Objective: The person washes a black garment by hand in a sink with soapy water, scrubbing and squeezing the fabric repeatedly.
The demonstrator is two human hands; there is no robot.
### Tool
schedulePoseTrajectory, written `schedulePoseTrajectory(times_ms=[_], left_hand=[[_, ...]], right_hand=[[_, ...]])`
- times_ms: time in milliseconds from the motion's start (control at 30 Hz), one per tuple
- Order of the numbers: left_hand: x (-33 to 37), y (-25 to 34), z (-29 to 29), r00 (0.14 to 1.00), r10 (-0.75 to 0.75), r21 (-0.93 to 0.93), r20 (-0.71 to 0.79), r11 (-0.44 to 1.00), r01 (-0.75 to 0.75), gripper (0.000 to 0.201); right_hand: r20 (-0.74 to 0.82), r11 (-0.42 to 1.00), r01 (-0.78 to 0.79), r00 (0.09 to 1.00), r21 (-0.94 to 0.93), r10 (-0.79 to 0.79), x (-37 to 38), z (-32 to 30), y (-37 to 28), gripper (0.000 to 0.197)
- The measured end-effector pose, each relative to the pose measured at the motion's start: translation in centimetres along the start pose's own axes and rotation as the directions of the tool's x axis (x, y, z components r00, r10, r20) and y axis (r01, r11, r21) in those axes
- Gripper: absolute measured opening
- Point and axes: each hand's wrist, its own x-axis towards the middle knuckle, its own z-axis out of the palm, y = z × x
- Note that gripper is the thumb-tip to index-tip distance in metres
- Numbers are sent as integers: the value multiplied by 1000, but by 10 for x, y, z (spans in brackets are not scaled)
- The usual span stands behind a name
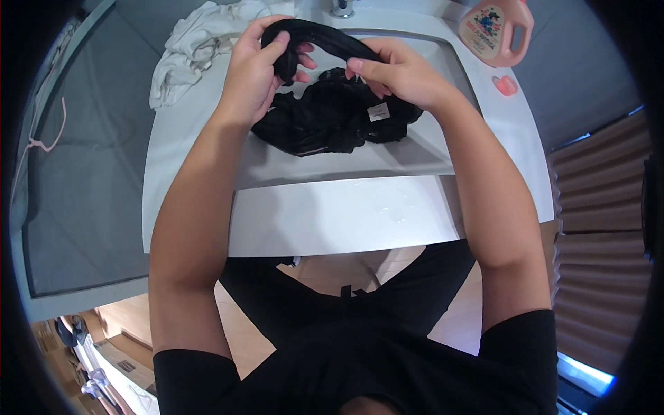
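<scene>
A wet-looking black garment lies bunched in the white sink basin, with a small white label showing on it. Both hands hold a band of its black cloth raised above the basin. My left hand has its thumb pressed over the cloth's left end, fingers curled beneath. At the band's right end, my right hand pinches the cloth between thumb and fingers. Whether the raised band joins the bunched heap is partly hidden by the hands.
White cloth lies heaped on the counter at the back left. A chrome faucet stands behind the basin. At the back right are a pink detergent bottle and its pink cap. Water drops dot the counter's front edge.
</scene>
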Motion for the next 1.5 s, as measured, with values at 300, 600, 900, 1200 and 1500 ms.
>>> schedulePoseTrajectory(times_ms=[300,600,900,1200,1500], left_hand=[[-2,-6,1,972,-145,-192,182,965,180,31],[-6,-16,25,961,-20,191,-276,979,76,48],[-3,-6,58,838,-375,-200,-397,926,319,43],[-20,9,73,825,-416,-242,-382,907,345,39],[-25,2,86,848,-452,-242,-276,887,394,38]], right_hand=[[-284,994,23,957,-109,-53,0,20,-14,16],[-327,954,-104,945,-282,7,3,80,-28,58],[-519,863,-114,834,-493,-186,14,95,-15,58],[-550,932,-36,815,-360,-181,19,89,-17,56],[-607,941,-161,793,-299,-57,19,65,-21,56]])
